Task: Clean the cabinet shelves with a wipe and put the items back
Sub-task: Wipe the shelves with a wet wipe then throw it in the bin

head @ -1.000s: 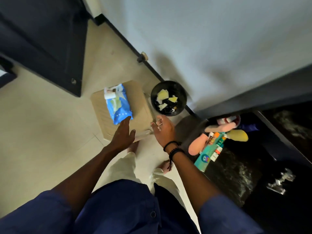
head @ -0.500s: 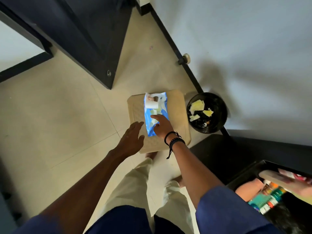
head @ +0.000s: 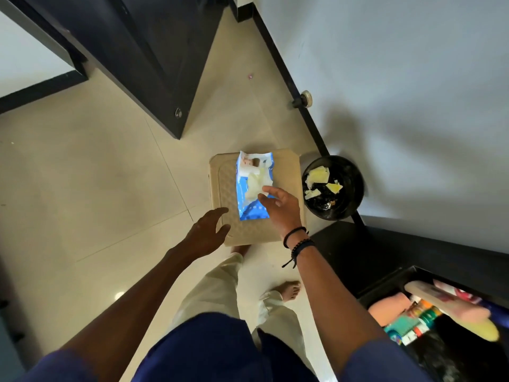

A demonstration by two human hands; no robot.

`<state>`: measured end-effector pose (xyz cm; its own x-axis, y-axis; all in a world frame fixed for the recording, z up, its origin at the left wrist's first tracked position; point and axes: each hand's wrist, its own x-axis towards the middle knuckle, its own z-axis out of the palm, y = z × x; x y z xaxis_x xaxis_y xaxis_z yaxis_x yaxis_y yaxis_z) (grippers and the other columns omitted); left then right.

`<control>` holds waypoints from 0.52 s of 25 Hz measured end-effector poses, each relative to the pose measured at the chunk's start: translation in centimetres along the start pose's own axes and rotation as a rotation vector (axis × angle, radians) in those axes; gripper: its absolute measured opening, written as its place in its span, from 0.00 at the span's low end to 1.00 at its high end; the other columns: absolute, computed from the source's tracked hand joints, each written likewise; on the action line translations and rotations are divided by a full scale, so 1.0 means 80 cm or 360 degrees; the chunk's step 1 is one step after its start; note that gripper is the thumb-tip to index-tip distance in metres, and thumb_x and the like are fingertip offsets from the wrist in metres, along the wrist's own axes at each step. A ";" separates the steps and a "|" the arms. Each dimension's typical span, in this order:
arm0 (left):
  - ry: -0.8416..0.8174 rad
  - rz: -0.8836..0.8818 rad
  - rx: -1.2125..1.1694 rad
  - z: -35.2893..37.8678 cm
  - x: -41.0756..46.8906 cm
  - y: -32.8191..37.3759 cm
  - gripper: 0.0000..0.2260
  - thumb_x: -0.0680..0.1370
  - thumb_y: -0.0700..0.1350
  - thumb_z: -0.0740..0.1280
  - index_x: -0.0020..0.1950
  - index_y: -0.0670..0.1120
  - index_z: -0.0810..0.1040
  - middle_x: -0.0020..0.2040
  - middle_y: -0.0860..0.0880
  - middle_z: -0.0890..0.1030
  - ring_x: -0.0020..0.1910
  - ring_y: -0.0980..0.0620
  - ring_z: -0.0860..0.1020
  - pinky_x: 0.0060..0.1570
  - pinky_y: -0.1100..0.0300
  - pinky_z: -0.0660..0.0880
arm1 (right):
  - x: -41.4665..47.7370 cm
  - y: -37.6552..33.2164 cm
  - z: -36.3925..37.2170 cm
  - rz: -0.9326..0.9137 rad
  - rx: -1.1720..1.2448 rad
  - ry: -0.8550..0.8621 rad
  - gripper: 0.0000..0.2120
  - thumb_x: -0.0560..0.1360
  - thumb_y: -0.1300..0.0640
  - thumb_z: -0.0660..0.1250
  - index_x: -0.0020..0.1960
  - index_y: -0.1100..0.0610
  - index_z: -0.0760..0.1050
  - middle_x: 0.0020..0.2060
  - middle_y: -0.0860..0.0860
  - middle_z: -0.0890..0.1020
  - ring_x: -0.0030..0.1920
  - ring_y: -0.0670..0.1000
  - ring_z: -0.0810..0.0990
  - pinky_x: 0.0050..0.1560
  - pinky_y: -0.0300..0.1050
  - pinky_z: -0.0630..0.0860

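A blue wipe pack (head: pixel 252 194) lies on a beige plastic stool (head: pixel 286 166) on the floor. A pale wipe (head: pixel 254 183) sticks out of the pack's opening. My right hand (head: pixel 281 210), with dark bracelets on the wrist, reaches over the pack. Its index finger and thumb are spread at the edge of the wipe, touching it without a clear pinch. My left hand (head: pixel 208 230) hovers open at the stool's near left corner, fingers relaxed, holding nothing.
A black bin (head: pixel 349 186) holding used yellowish wipes stands right of the stool, against the wall. A dark door (head: pixel 154 56) stands ajar at the back left. At the lower right, a dark cabinet compartment (head: pixel 385 288) holds tubes and bottles (head: pixel 413 323). My bare feet are below the stool.
The view has swung left, away from the cabinet. My right hand moved from beside the bin onto the wipe pack and slid up to the protruding wipe. My left hand shifted to the stool's left corner.
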<state>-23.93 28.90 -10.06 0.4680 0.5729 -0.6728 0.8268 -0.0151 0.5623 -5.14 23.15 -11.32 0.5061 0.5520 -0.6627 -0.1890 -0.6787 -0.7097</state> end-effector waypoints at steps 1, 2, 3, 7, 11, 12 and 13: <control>-0.0004 0.0007 -0.0070 0.001 -0.005 0.011 0.21 0.79 0.48 0.63 0.72 0.50 0.66 0.71 0.51 0.70 0.67 0.50 0.71 0.62 0.60 0.65 | -0.013 -0.006 -0.014 0.0003 0.0102 -0.0064 0.09 0.73 0.59 0.70 0.53 0.53 0.80 0.49 0.51 0.82 0.49 0.50 0.79 0.50 0.43 0.76; 0.0001 0.0021 -0.0135 0.003 -0.009 0.023 0.20 0.79 0.48 0.63 0.71 0.50 0.67 0.70 0.52 0.70 0.67 0.51 0.71 0.62 0.60 0.67 | -0.026 -0.013 -0.027 0.0011 0.0239 -0.0125 0.08 0.74 0.61 0.70 0.53 0.54 0.80 0.48 0.53 0.82 0.49 0.51 0.79 0.50 0.44 0.75; 0.0003 0.0022 -0.0218 0.004 -0.010 0.036 0.20 0.79 0.49 0.64 0.71 0.50 0.68 0.69 0.53 0.71 0.66 0.52 0.72 0.60 0.60 0.68 | -0.036 -0.020 -0.037 0.0028 0.0389 -0.0179 0.08 0.74 0.62 0.69 0.52 0.55 0.80 0.47 0.54 0.82 0.49 0.52 0.78 0.50 0.45 0.74; -0.0099 -0.0237 -0.1087 0.011 -0.017 0.094 0.14 0.80 0.51 0.62 0.64 0.52 0.72 0.64 0.50 0.76 0.62 0.49 0.76 0.59 0.50 0.74 | -0.069 -0.036 -0.068 0.0097 0.0719 -0.0309 0.09 0.74 0.68 0.66 0.49 0.58 0.79 0.43 0.53 0.81 0.48 0.53 0.78 0.58 0.53 0.75; -0.0214 -0.0352 -0.1489 0.019 -0.018 0.130 0.16 0.81 0.53 0.60 0.64 0.47 0.74 0.61 0.43 0.78 0.59 0.41 0.78 0.59 0.43 0.76 | -0.083 -0.039 -0.084 0.0225 0.0959 -0.0323 0.08 0.74 0.69 0.66 0.47 0.58 0.77 0.42 0.54 0.81 0.45 0.52 0.80 0.56 0.52 0.78; -0.0232 -0.0341 -0.1547 0.021 -0.021 0.138 0.17 0.81 0.53 0.60 0.65 0.46 0.75 0.61 0.41 0.78 0.57 0.41 0.79 0.59 0.43 0.76 | -0.087 -0.036 -0.089 0.0233 0.1050 -0.0320 0.08 0.74 0.70 0.66 0.46 0.58 0.77 0.43 0.56 0.81 0.46 0.53 0.80 0.54 0.52 0.79; -0.0235 -0.0314 -0.1599 0.023 -0.025 0.146 0.17 0.81 0.52 0.60 0.64 0.45 0.75 0.61 0.39 0.78 0.56 0.41 0.79 0.59 0.43 0.76 | -0.092 -0.035 -0.096 0.0223 0.1111 -0.0317 0.08 0.74 0.70 0.65 0.47 0.58 0.76 0.45 0.56 0.81 0.47 0.55 0.80 0.53 0.52 0.80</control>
<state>-14.63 26.08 -2.99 0.4421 0.3835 -0.8109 0.2831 0.7982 0.5318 -1.91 17.26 -2.62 0.2879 0.6054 -0.7420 -0.7658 -0.3197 -0.5580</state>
